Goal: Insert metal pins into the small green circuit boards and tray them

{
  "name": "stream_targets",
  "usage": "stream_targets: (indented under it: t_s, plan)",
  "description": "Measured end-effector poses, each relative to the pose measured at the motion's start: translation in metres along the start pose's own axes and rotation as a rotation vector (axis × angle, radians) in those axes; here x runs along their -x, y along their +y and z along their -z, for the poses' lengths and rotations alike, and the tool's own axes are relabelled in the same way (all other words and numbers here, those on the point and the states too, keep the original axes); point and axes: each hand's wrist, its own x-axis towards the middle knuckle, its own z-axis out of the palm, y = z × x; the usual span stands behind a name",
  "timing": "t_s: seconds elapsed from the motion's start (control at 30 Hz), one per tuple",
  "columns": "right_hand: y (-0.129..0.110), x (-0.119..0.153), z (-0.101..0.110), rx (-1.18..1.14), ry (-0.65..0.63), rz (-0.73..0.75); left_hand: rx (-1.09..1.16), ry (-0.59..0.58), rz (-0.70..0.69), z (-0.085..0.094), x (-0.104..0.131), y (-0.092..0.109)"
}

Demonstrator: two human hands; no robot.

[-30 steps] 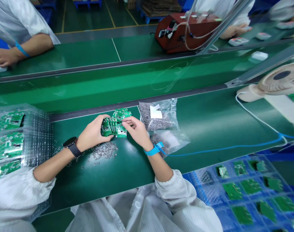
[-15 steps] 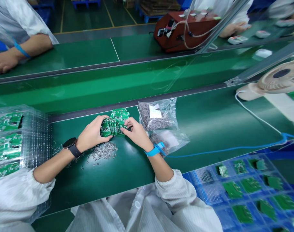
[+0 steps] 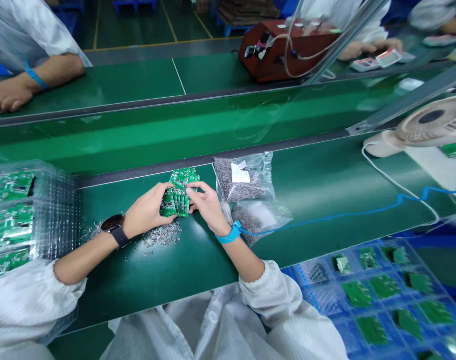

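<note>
Plainly, both hands are at work on a small stack of green circuit boards (image 3: 176, 202), which sits just above the desk (image 3: 198, 270) near its far edge. The left hand (image 3: 143, 211) has its grip wrapped around the left side of the stack, thumb toward the near edge and fingers along the far one, so the boards are held in an overlapping, slightly spread row. The right hand (image 3: 210, 209) meets the stack from the other side, its thumb and fingertips pinching the right edge; how many boards lie within that pinch is hard to tell at this size. Just beyond the stack, further green boards (image 3: 185, 174) show, close against it.

Near the left hand, a pile of small metal parts (image 3: 163, 234) is scattered on the desk, partly hidden by the wrist with the dark watch (image 3: 114, 224). To the right of the right hand lie two clear bags full of small parts, the far bag (image 3: 237, 187) with a white label and the near bag (image 3: 246, 218) just beside it. A blue wrist strap (image 3: 229, 235) circles the right wrist, and a blue cord (image 3: 325, 218) runs from it across the desk. Stacked clear trays (image 3: 57, 215) with green boards stand at the left, and a compartment tray (image 3: 350, 320) with more boards lies at lower right.
</note>
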Motion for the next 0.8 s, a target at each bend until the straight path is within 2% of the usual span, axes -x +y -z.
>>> stream_targets:
  t_s: [0.1,0.23,0.4,0.63,0.7,0.8]
  plan:
    - [-0.003,0.002,-0.001,-0.03,-0.009,-0.009,0.008,0.001,0.0,0.0,0.0,-0.001]
    - [-0.005,0.002,0.0,-0.031,-0.087,0.012,0.021,0.018,0.0,0.0,0.0,-0.002]
    - [-0.001,0.002,-0.001,-0.062,-0.06,0.013,0.033,0.009,-0.03,0.001,0.0,-0.003]
    - [-0.006,0.003,0.0,-0.193,-0.124,-0.017,0.01,0.039,-0.028,0.007,-0.001,0.001]
    - [-0.007,-0.001,0.006,-0.166,-0.079,-0.011,0.038,0.065,0.005,0.011,-0.003,0.002]
    - [-0.003,-0.009,0.018,0.132,0.18,0.14,0.124,0.108,0.108,0.018,-0.006,0.001]
